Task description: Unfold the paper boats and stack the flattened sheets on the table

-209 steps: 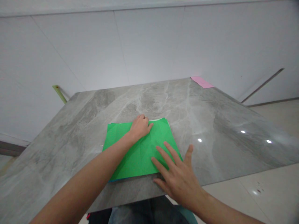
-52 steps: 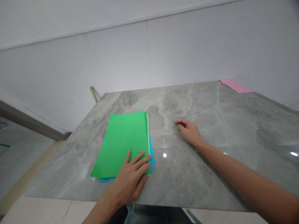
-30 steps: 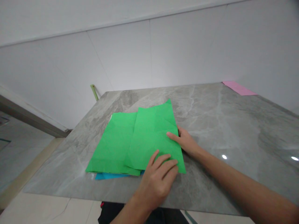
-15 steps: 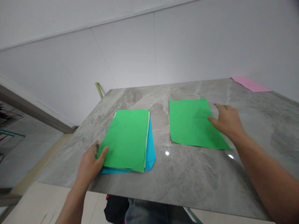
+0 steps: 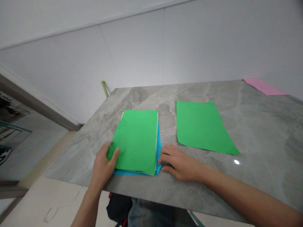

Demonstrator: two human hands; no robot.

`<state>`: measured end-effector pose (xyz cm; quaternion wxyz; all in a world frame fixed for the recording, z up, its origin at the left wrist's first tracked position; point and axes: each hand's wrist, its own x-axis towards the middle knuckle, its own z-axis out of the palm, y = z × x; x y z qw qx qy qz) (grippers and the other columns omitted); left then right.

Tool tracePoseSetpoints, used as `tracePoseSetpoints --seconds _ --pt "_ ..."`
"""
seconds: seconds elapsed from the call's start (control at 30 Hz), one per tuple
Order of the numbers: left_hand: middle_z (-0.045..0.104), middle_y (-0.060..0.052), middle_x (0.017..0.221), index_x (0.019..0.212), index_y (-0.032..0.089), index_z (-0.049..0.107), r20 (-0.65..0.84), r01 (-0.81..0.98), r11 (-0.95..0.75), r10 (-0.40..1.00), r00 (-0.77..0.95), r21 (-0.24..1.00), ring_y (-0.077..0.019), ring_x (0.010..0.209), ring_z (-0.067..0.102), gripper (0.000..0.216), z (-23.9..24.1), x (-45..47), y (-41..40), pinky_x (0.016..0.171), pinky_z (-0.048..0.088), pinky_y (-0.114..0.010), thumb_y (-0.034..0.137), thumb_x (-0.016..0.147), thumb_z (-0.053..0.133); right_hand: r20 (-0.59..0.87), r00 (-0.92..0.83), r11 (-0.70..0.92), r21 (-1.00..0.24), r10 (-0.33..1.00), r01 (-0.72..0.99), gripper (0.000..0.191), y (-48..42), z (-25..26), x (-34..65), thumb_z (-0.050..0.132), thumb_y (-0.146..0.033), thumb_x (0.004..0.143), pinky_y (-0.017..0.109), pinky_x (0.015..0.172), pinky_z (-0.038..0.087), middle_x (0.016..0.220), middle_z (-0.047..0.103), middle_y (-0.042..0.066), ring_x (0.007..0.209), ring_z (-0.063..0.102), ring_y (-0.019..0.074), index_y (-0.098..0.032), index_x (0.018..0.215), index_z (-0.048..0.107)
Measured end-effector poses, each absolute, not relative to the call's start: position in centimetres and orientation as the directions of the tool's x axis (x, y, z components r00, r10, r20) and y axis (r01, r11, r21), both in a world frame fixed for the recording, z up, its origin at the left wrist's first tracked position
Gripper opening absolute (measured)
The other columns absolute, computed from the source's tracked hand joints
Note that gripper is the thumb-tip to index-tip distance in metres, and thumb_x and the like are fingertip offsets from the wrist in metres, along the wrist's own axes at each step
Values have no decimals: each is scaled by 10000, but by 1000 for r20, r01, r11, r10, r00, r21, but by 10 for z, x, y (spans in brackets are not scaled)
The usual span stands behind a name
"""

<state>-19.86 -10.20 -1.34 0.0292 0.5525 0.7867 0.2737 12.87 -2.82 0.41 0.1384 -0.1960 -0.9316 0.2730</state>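
A stack of paper [image 5: 136, 138] lies near the table's front edge, green sheet on top, a pale sheet and a blue one showing along its right and bottom edges. My left hand [image 5: 104, 164] grips the stack's near left corner, thumb on top of the green sheet. My right hand [image 5: 177, 160] rests on the table with fingers spread, fingertips touching the stack's near right corner. A single green sheet [image 5: 202, 126] lies flat to the right of the stack, untouched.
The grey marble table [image 5: 248, 132] stands against a white wall. A pink sheet [image 5: 265, 86] lies at the far right corner. A green stick [image 5: 104, 88] leans at the table's back left corner. The floor drops off left and in front.
My right hand has left the single green sheet and come back left to the stack's right corner. My left hand stays at the stack's left corner.
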Motion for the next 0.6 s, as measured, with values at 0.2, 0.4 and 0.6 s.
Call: tracePoseSetpoints --seconds 0.2,0.4,0.6 --pt "632 -191 1305 1244 99 612 306 885 220 881 -361 410 -375 1318 505 610 -18 -190 -104 1128 362 -557 571 886 462 152 -871 752 -587 468 301 89 -35 8 127 651 -205 857 428 868 408 986 617 75 960 546 230 -186 939 680" --pt "634 -187 1311 1253 126 606 272 871 241 885 -378 428 -369 1327 505 568 -15 -181 -109 1125 356 -588 546 899 462 245 -893 819 -539 377 198 152 -37 12 137 605 -198 899 417 910 450 1072 622 105 1020 565 236 -212 905 757" --pt "595 -175 1354 1262 150 591 305 893 203 890 -340 402 -353 1305 517 527 -20 -170 -118 1117 375 -581 516 894 496 238 -905 841 -504 353 196 171 -40 16 142 579 -195 904 393 883 502 1097 632 125 1017 585 242 -190 892 749"
